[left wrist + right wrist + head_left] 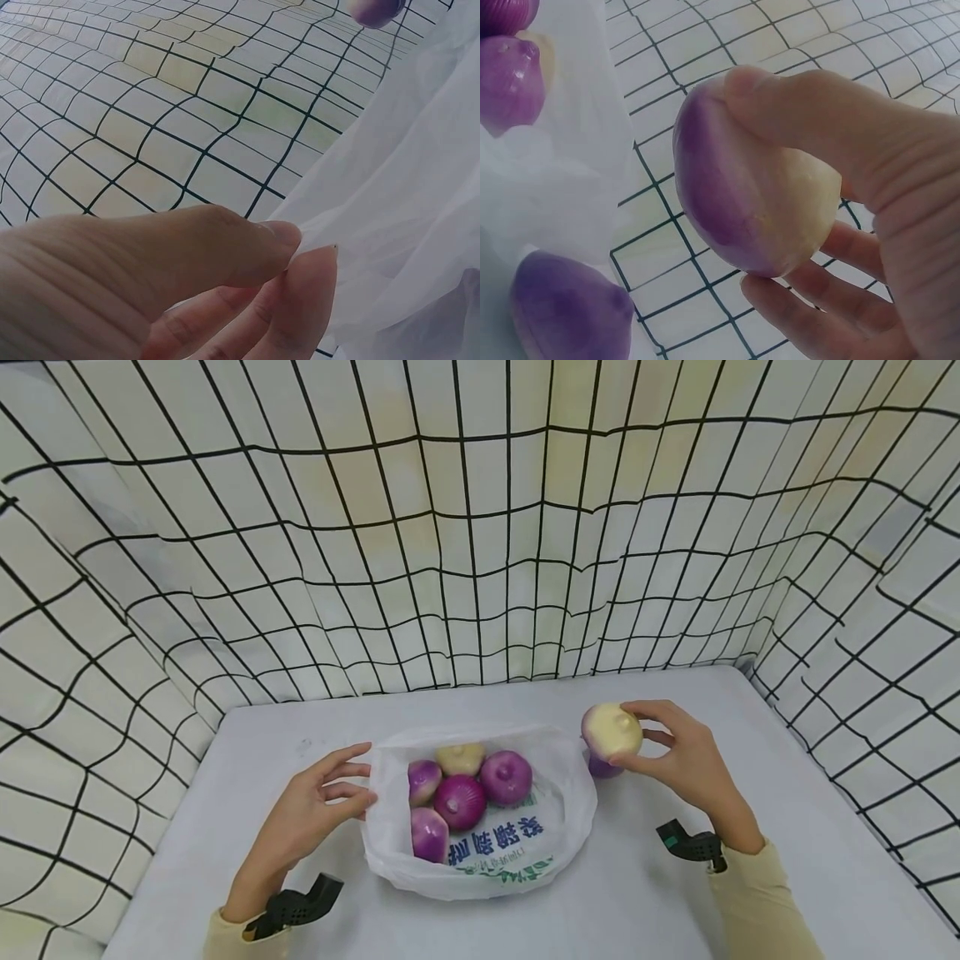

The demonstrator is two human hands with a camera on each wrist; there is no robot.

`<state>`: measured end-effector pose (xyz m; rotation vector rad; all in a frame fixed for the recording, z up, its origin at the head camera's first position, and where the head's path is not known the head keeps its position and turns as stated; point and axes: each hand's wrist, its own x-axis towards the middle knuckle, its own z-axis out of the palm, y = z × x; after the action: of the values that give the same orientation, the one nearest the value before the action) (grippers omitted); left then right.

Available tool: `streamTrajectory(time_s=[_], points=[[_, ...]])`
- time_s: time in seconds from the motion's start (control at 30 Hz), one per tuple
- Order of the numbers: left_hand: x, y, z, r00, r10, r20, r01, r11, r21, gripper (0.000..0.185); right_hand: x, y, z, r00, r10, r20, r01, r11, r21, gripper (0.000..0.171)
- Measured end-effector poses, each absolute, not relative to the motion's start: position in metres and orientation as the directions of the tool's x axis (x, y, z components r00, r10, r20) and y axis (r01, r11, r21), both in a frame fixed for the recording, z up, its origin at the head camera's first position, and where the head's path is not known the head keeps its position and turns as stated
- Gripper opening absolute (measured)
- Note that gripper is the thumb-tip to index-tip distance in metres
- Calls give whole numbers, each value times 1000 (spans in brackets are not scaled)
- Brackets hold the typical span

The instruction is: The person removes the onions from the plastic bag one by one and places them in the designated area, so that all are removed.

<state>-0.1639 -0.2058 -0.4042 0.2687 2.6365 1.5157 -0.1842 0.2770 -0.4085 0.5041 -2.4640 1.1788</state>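
Observation:
A white plastic bag with blue and green print lies with its mouth spread, and several purple and cream onions are inside it. At the bag's left edge, my left hand pinches the thin plastic between thumb and fingertips. To the right of the bag, my right hand holds a purple-and-cream onion, thumb on one side and fingers on the other. Its cream face shows in the head view. Partly hidden behind it, another purple onion sits beside the bag.
The onions and bag are on a white table. Black wire mesh with pale sheeting behind it rises along the table's back, left and right sides. Each wrist wears a small black camera.

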Motion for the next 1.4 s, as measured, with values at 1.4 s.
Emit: streamTrajectory(time_s=[1.4], points=[[-165,-204,-406,-983,184,-5,90,509,856,72,-206,321,-448,-942,13,335,-215,743,-634,69]])
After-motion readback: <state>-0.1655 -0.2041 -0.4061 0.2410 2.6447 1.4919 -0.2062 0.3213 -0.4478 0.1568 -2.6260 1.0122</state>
